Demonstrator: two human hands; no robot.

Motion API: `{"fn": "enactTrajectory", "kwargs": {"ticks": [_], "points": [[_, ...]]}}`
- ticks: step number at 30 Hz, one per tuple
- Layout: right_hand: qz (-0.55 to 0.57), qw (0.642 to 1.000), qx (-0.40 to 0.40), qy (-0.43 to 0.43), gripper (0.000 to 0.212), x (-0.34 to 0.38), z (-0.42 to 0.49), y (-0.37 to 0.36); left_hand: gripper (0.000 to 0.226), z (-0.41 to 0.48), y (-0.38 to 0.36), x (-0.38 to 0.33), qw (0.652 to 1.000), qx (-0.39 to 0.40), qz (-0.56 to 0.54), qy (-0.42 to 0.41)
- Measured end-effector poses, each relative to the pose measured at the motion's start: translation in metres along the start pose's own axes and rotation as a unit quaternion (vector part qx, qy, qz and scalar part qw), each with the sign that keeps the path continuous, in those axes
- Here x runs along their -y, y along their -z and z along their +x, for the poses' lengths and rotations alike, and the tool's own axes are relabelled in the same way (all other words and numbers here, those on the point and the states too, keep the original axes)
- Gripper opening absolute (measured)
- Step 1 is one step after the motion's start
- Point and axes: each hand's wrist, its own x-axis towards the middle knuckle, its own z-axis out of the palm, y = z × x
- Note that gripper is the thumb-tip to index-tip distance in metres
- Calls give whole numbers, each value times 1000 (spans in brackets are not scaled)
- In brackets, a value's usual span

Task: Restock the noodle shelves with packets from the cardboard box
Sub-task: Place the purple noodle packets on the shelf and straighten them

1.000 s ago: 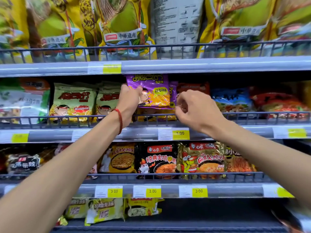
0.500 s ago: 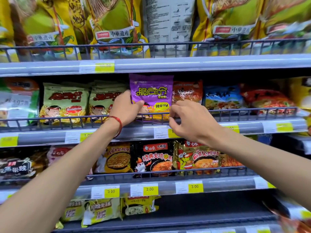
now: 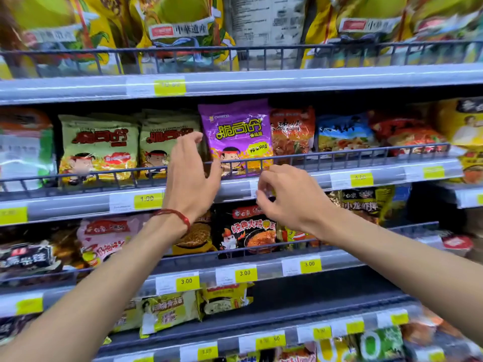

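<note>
I am looking at supermarket noodle shelves through the head camera, both bare arms reaching forward.

At the far left of the second shelf [image 3: 78,205] down stands a blurred green and white packet [image 3: 23,152]. Next come two pale green packets [image 3: 98,150], side by side, each printed with a cartoon boy.

My left hand [image 3: 190,178] is raised in front of the second green packet, a red string bracelet [image 3: 177,215] on its wrist. Its fingers are spread wide and gently curved, and it grips nothing. The thumb lies just beside the lower left edge of the purple packet [image 3: 235,134]; I cannot tell if it touches.

The purple packet stands upright on this shelf, behind the wire rail [image 3: 339,155], between the green packets and an orange-red packet [image 3: 292,131].

My right hand [image 3: 290,197] hangs just below the purple packet, in front of the shelf edge. Its fingers are loosely curled, thumb and forefinger close together, with nothing visible between them.

Further right sit a blue packet [image 3: 345,134], then red packets [image 3: 407,134], then a yellow packet [image 3: 462,124] at the frame's edge.

Yellow price tags [image 3: 147,199] run along the shelf edges. Below, a black packet [image 3: 245,231] shows between my wrists.
</note>
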Motion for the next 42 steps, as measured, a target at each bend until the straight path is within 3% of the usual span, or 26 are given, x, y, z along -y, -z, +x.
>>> {"fn": "enactTrajectory", "kwargs": {"ticks": [6, 15, 27, 31, 42], "points": [[29, 999, 36, -6, 29, 38, -34, -4, 25, -60, 40, 2, 980, 68, 158, -103], [32, 990, 101, 95, 34, 108, -115, -32, 23, -190, 105, 5, 915, 216, 337, -53], [117, 958, 179, 190, 32, 289, -196, -88, 29, -363, 253, 46, 853, 343, 374, 121], [154, 952, 191, 181, 33, 370, -211, -114, 29, -408, 318, 90, 836, 358, 374, 181], [161, 944, 268, 106, 32, 578, -229, -205, 40, -488, 459, 234, 788, 422, 387, 226]]}}
